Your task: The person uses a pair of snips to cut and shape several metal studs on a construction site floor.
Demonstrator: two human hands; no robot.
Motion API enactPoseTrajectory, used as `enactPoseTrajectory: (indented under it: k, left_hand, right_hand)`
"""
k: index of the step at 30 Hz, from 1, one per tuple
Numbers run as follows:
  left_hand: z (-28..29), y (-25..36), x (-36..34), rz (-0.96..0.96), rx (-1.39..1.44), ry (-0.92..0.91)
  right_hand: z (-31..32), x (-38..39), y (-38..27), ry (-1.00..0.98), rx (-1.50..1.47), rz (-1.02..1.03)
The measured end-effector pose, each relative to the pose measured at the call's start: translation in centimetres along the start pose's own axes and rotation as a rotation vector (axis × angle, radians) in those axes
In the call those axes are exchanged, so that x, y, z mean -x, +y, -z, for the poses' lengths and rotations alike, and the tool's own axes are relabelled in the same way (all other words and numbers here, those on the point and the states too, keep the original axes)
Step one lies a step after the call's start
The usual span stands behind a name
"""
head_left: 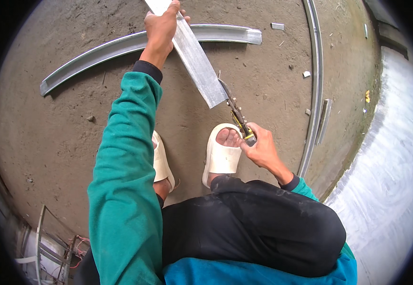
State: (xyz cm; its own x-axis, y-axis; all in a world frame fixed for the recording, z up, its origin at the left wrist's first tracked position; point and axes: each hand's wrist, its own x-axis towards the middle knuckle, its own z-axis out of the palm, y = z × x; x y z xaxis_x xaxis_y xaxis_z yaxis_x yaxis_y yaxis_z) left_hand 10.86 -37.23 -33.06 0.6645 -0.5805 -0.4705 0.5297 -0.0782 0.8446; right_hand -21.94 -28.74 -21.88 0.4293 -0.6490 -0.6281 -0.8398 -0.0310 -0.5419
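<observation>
My left hand grips a flat grey metal strip near its upper end, holding it slanted above the ground. Its lower end points toward my right hand. That hand is closed on the yellow-and-black handles of metal snips. The snips' blades meet the strip's lower corner. Below the strip are my feet in white slides on a bare concrete floor.
A long metal channel lies on the floor behind the strip. Another long metal profile runs along the right, with a short piece beside it. Small offcuts are scattered about. A pale raised slab edge borders the right. Metal frames sit at lower left.
</observation>
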Motion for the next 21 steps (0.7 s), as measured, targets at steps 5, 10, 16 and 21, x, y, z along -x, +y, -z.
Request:
enactPoseTrajectory:
  k: [5, 10, 16, 21]
  left_hand:
    - [0.5, 0.3, 0.2, -0.046, 0.011, -0.054]
    - [0.4, 0.4, 0.5, -0.01, -0.021, -0.018]
    - [0.7, 0.9, 1.0, 0.04, 0.005, -0.011]
    - [0.4, 1.8, 1.2, 0.084, 0.015, -0.006]
  right_hand:
    - [0.2, -0.7, -0.4, -0.02, 0.013, 0.034]
    - [-0.5, -0.4, 0.5, -0.018, 0.042, 0.031]
    - [-1.9, -0.1, 0.1, 0.039, -0.014, 0.034]
    - [-1.9, 0.1, -0.3, -0.01, -0.117, 0.008]
